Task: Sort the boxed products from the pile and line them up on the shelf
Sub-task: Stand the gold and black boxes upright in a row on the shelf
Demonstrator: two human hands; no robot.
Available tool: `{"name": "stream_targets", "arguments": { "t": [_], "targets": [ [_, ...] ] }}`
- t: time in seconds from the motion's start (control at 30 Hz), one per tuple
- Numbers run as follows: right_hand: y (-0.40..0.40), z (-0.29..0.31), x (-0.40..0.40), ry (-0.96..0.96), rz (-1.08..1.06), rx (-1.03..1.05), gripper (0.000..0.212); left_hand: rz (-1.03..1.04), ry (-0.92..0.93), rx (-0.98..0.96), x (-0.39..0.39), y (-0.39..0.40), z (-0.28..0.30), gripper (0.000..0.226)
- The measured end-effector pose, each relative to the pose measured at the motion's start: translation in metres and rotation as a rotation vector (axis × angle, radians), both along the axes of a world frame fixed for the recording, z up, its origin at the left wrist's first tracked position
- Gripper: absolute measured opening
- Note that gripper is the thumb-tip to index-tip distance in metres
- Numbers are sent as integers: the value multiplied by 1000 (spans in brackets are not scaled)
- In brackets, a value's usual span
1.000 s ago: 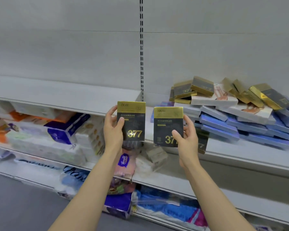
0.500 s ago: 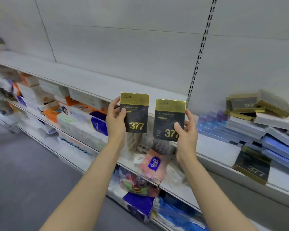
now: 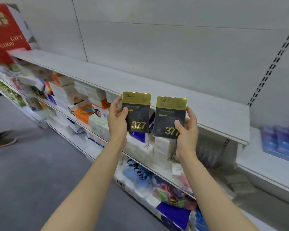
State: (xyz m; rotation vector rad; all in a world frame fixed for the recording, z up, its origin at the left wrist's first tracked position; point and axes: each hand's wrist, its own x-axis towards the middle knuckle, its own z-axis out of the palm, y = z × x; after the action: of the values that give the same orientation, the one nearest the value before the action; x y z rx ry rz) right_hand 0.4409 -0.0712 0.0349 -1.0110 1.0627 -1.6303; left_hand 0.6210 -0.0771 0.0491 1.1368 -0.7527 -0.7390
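Observation:
Two flat black boxes with gold tops and a gold "377" are held upright side by side in front of the grey shelf (image 3: 173,97). My left hand (image 3: 118,120) grips the left box (image 3: 138,110) by its left edge, thumb on the front. The right box (image 3: 169,114) is gripped by my right hand (image 3: 187,129) at its lower right corner. Both boxes hover just before the shelf's front lip, apart from each other. Blurred blue boxes (image 3: 280,140) from the pile show at the far right edge.
The long grey shelf board runs bare from upper left to right. Below it, shelves hold tissue packs (image 3: 83,104) and bagged goods (image 3: 172,195). A red gift box (image 3: 5,34) stands at the upper left. A person's shoes (image 3: 2,139) are on the grey floor at left.
The view has swung left along the shelf, so the pile has slid almost out at the right. Both hands keep their boxes upright and now face a bare stretch of shelf.

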Motion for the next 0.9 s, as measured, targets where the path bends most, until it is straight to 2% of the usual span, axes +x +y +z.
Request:
{"name": "stream_targets", "arguments": {
  "t": [0.27, 0.53, 0.9],
  "targets": [
    [-67, -1, 103, -14, 106, 49, 49, 89, -8, -35, 101, -51, 2, 41],
    [-133, 11, 190, 68, 188, -23, 52, 173, 11, -50, 186, -94, 10, 41],
    [-201, 8, 299, 62, 119, -24, 50, 89, 57, -46, 297, -175, 1, 40]
  ]
}}
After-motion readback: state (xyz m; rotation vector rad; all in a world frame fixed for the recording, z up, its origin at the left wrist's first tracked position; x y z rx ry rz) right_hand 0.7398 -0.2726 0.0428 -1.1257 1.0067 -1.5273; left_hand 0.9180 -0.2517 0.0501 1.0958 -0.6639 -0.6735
